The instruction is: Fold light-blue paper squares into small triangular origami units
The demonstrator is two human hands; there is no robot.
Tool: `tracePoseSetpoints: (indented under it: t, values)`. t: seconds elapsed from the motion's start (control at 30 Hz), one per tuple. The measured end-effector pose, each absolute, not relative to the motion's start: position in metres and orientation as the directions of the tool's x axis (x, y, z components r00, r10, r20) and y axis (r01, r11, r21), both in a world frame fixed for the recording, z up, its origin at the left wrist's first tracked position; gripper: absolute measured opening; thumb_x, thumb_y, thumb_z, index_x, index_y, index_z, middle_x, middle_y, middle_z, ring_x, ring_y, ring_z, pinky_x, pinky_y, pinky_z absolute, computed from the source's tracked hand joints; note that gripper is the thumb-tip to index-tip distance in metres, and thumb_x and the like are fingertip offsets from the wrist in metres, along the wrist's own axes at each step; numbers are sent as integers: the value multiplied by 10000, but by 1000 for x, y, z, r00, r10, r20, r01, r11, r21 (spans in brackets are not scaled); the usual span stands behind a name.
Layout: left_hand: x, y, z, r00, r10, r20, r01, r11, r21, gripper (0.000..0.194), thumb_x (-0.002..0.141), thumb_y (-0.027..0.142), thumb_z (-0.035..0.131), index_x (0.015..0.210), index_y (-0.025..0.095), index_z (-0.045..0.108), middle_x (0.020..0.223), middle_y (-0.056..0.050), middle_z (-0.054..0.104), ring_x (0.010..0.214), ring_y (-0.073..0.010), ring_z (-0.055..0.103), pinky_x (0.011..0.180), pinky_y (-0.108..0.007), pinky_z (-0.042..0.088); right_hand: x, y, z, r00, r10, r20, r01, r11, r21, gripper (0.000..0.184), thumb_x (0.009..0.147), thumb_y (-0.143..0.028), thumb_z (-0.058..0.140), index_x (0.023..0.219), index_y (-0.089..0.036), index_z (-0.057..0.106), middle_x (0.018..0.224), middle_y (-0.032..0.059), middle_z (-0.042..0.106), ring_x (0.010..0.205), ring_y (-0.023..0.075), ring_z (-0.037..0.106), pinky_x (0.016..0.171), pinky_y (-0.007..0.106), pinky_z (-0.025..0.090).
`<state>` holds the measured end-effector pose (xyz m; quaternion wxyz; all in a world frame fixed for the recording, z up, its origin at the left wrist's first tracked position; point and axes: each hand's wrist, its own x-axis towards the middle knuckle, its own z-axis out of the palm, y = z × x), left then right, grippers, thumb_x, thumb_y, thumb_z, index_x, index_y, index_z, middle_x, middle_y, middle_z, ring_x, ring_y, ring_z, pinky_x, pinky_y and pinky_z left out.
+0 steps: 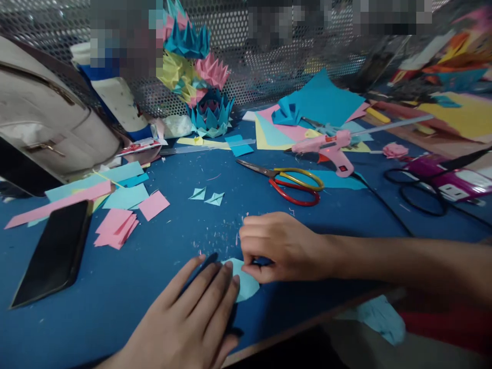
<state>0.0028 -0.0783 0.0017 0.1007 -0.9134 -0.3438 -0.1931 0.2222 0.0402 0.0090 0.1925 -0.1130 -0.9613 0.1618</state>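
Observation:
A small piece of light blue paper [246,284] lies on the blue tabletop near its front edge. My left hand [192,307] rests over the left side of this paper, fingers stretched out and fingertips on it. My right hand [279,246] is closed, its fingers curled and pressed together at the paper's upper right edge. Part of the paper is hidden under my fingers. Two small folded light blue pieces [207,196] sit beyond my hands. Scissors with red and yellow handles [295,185] lie behind my right hand.
A pink glue gun [326,148] with a black cord lies at the back right, near a purple power strip [449,177]. To the left are a phone [54,251], pink paper squares [117,228] and a bag [49,102]. Folded paper flowers [211,113] stand behind.

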Motion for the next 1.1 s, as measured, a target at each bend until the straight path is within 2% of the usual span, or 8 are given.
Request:
tracePoseSetpoints:
  t: [0.17,0.37,0.47,0.57,0.73,0.87,1.1]
  values:
    - [-1,-79,-2,699,596,395,656,-754,-24,397,1024,412,478,1224,134,678,1271,-71,679,1189,-220,601,1232,-389,159,224,42,4,-904,141,403,73,981,-179,202,962,-246,505,774,-189,549,755,-12,563,709,141,442,639,276,354]
    - [-5,-75,2,724,585,365,630,-777,-6,397,1038,370,453,1264,112,653,1332,-133,631,1237,-255,585,1212,-408,187,228,48,3,-917,57,395,35,997,-64,228,1027,-290,432,872,-182,560,881,13,615,850,149,514,801,279,434]
    - [-6,-74,4,747,573,338,611,-791,-9,402,1041,353,451,1285,90,634,1355,-163,607,1248,-266,581,1210,-422,187,228,50,5,-917,-22,399,-6,999,43,275,1045,-265,391,843,-180,557,860,13,606,811,144,498,856,284,441]
    - [-7,-74,3,735,583,345,614,-789,26,416,1019,388,500,1285,96,630,1374,-158,593,1257,-261,573,1220,-422,172,227,52,7,-921,-61,385,-24,995,100,295,1049,-262,387,816,-187,552,814,0,585,762,143,466,865,281,439]
    - [-7,-72,1,740,584,333,610,-791,32,424,1006,411,518,1284,110,626,1373,-146,597,1238,-258,582,1229,-439,145,227,54,9,-927,-73,368,-37,994,103,233,1031,-264,447,840,-184,554,822,-5,590,744,141,452,829,278,434]
    - [-7,-71,3,741,587,327,611,-791,37,410,1009,402,509,1275,114,628,1367,-142,603,1247,-259,573,1227,-441,146,228,54,10,-938,-26,346,-4,998,63,247,1047,-264,405,870,-191,561,875,-6,616,776,130,476,809,283,419]
    - [-8,-71,3,745,586,320,609,-792,33,399,1012,406,500,1258,120,632,1372,-145,597,1228,-260,583,1219,-446,153,229,51,11,-940,115,323,72,987,-141,198,1003,-257,482,839,-197,575,837,-10,611,749,137,472,674,287,368]
